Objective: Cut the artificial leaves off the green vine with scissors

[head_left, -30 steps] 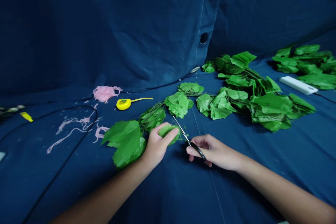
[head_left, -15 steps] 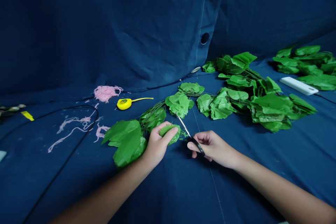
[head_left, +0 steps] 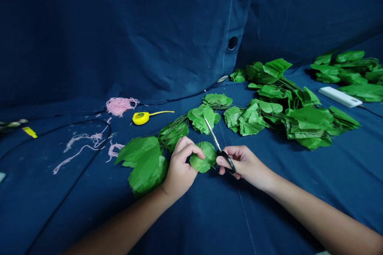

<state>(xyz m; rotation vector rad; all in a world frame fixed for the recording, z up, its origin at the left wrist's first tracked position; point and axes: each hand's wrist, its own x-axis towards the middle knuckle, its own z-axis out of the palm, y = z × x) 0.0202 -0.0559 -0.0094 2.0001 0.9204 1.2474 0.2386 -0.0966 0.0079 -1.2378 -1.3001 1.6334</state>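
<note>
My left hand (head_left: 184, 163) pinches a small rounded green artificial leaf (head_left: 204, 157) between thumb and fingers. Close by on the right, my right hand (head_left: 243, 165) is closed round the black handles of a pair of scissors (head_left: 213, 132). Their metal blades point up and to the left, apart from the held leaf, and look closed or nearly so. Larger green leaves (head_left: 142, 159) lie just left of my left hand. Beyond the scissors' tip sits a bunch of leaves (head_left: 201, 117) on thin stems.
Heaps of leaf sprays (head_left: 308, 121) spread across the right side, near a white box-like device (head_left: 340, 96). A yellow tape measure (head_left: 140, 118), a pink yarn bundle (head_left: 120, 106) and loose yarn strands (head_left: 74, 149) lie left. A black cable (head_left: 77, 185) curves over the blue cloth (head_left: 209, 223).
My left hand has turned, and the leaf in it now shows its rounded face further right and lower. The scissors have moved slightly right and stand a little more upright.
</note>
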